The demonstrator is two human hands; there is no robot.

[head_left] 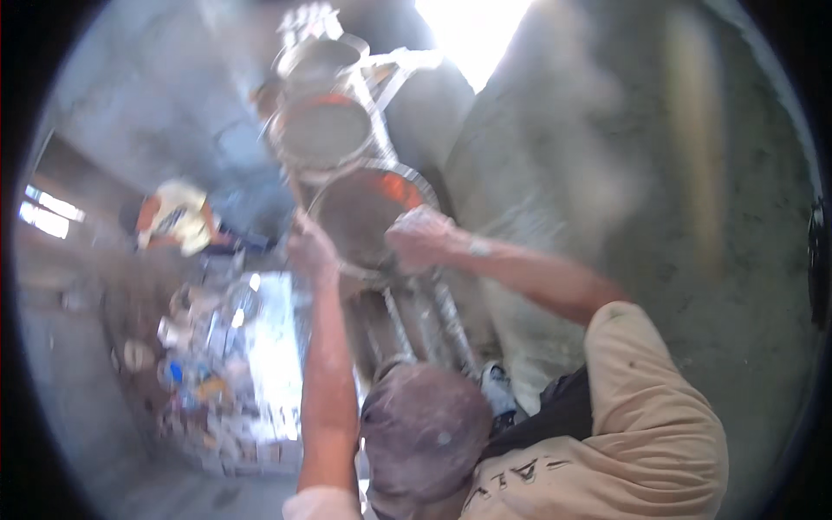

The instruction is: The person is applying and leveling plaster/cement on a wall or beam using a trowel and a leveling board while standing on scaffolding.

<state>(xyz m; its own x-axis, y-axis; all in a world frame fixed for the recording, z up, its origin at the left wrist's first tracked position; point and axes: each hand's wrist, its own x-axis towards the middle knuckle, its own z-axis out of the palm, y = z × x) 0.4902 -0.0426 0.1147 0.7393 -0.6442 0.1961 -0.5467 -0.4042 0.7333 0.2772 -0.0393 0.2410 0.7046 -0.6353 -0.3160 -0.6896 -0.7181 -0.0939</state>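
Note:
Both of my hands are on a round, pale-rimmed tub (360, 217) with a dull grey-brown inside and a red-orange patch near its far right edge. At its left rim my left hand (312, 249) is closed, fingers blurred. My right hand (422, 236) makes a dusty fist at the right rim. Beyond it stand a second round tub (325, 132), grey inside with an orange edge, and a third tub (321, 61). Motion blur hides whether they hold material. A rounded, dusty purple-grey shape (425, 433) lies below, between my forearms; I cannot tell what it is.
A pale frame (451, 325) of long bars runs under and beside the tubs. To the left lie a cream and orange bag-like bundle (180, 217) and scattered debris (208, 381). Rough grey wall-like surface (624, 156) is on the right. A shoe (498, 390) shows below.

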